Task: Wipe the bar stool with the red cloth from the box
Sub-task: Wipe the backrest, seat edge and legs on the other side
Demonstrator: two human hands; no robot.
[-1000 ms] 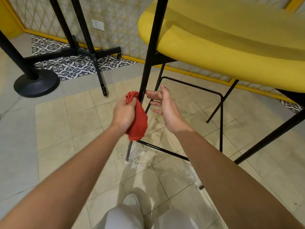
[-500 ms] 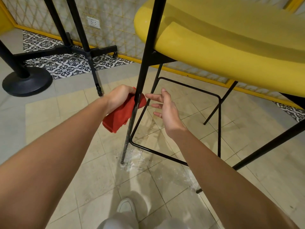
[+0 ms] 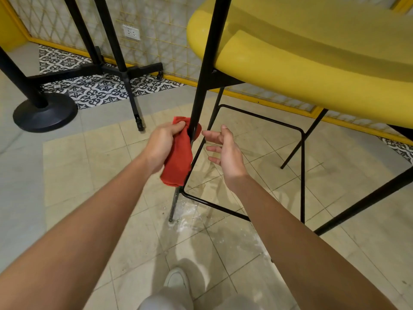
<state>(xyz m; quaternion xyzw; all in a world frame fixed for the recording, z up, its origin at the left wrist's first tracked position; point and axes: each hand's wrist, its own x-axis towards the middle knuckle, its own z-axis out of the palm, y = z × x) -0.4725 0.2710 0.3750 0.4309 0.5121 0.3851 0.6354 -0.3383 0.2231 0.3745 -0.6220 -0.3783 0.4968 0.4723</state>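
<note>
Head view: left hand grasps red cloth, thumb and fingers curled over its upper end. The cloth is bunched against the near left leg of the bar stool, partway down that black leg. Part of the cloth wraps behind the leg and shows on its right side, and the lower end hangs loose to the left of the leg. Right hand is just right of the leg, released, with fingers spread and slightly bent and nothing in it. It is apart from the cloth and from the thin footrest frame. The yellow stool seat fills the upper right, with black legs angling down to the tiled floor. White dusty residue lies around the foot of the wiped leg. At far left are a round black base and a cross-shaped black stand over patterned tiles. Wall socket sits on the far wall. Pale shoe is at bottom centre.
</note>
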